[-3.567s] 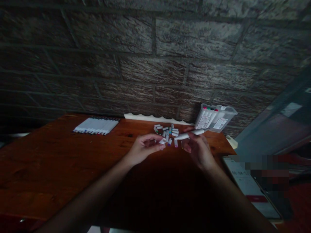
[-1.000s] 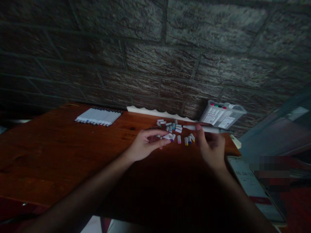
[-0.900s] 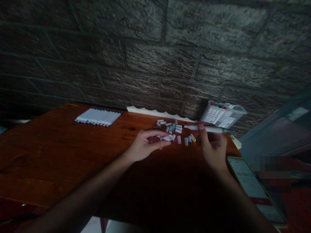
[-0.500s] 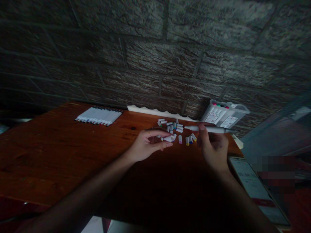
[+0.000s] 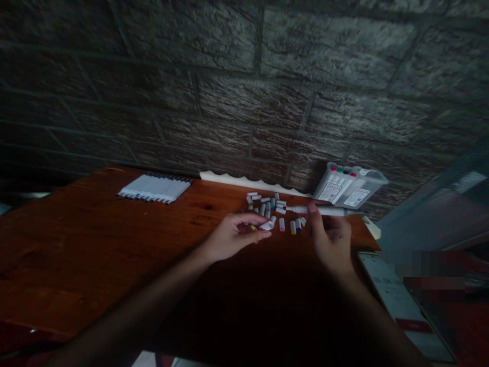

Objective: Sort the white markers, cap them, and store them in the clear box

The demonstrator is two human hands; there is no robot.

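Observation:
Between thumb and fingers, my left hand (image 5: 233,237) pinches a white marker cap (image 5: 266,225) just in front of the scattered caps. My right hand (image 5: 330,237) grips a white marker (image 5: 332,210) lying nearly level, its narrower end pointing left towards the loose caps. Several marker caps (image 5: 268,206) with coloured ends lie loose on the wooden table beyond my left hand. A pink-ended cap (image 5: 281,225), a yellow-ended cap (image 5: 293,227) and a blue-ended cap (image 5: 298,225) sit between my two hands.
A row of white markers (image 5: 155,188) lies side by side at the left. Against the brick wall stands a clear plastic case (image 5: 351,188) with a few markers in it. A white wavy-edged strip (image 5: 244,182) runs along the back edge. A phone or tablet (image 5: 401,298) lies at the right.
Since the earliest frame my right hand has moved right with the marker, away from my left hand, and caps show between them. In the last second the hands have barely moved; the view has shifted slightly.

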